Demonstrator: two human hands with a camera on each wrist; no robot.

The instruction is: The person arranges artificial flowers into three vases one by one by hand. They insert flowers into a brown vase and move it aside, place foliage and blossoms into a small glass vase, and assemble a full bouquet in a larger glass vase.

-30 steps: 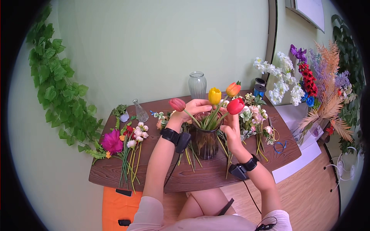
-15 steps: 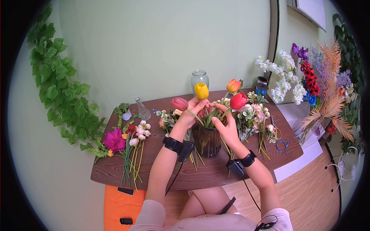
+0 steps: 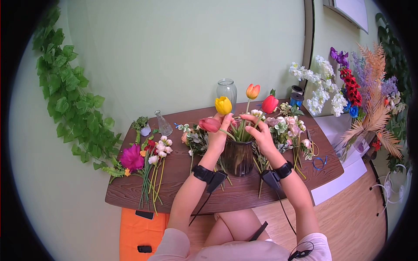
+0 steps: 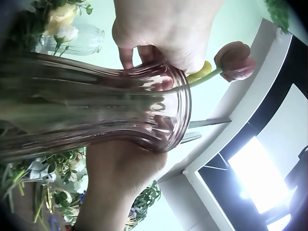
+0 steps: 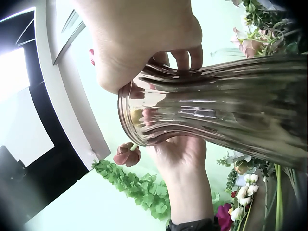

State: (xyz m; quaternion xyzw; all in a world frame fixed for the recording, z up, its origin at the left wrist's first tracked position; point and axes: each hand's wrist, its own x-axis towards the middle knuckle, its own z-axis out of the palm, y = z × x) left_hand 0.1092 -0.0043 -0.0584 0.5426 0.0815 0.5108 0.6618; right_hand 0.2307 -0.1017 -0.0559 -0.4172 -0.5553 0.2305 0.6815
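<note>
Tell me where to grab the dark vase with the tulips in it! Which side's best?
Hold the dark vase around its neck, just below the rim. It narrows there and flares out above, so it should be easier to hang on to. Come in from both sides, not from above, because the tulips stick out of the top.

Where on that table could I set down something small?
Bare wood shows between the white flowers and the left forearm, with a thinner strip at the back between the small glass bottle and the clear vase. It's crowded around the dark vase: left hand, right hand, tulips and flower bunches sit close together.
</note>
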